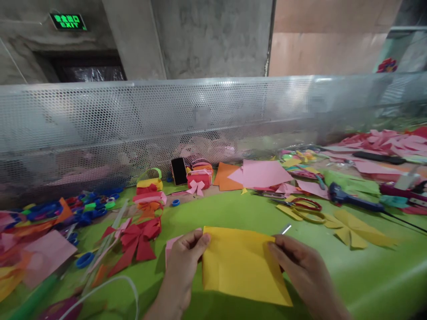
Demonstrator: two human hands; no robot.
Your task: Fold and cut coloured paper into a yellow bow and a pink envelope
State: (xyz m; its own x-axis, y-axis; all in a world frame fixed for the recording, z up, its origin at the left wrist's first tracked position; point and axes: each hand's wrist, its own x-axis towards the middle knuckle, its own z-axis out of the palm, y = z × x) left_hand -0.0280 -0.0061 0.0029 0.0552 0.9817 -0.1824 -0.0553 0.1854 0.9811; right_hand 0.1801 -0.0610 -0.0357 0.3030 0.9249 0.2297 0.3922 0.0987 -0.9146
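Note:
A sheet of yellow paper (245, 266) with faint creases is held up over the green table (207, 211). My left hand (185, 262) pinches its upper left corner between thumb and fingers. At the upper right corner, my right hand (300, 266) grips the paper the same way. Part of a pink paper piece (169, 248) shows behind my left hand. Just beyond my right hand lies a small silvery strip (286, 229). Scissors with red and yellow handles (308, 211) rest farther back, beside cut yellow paper pieces (353, 231).
Red paper bows (138, 240) and blue rings (85, 260) lie to the left. At the back stand a phone (179, 171) and small paper bags (199, 175), before a perforated metal screen (200, 111). Pink sheets (267, 173) and a blue glue gun (350, 200) are toward the right.

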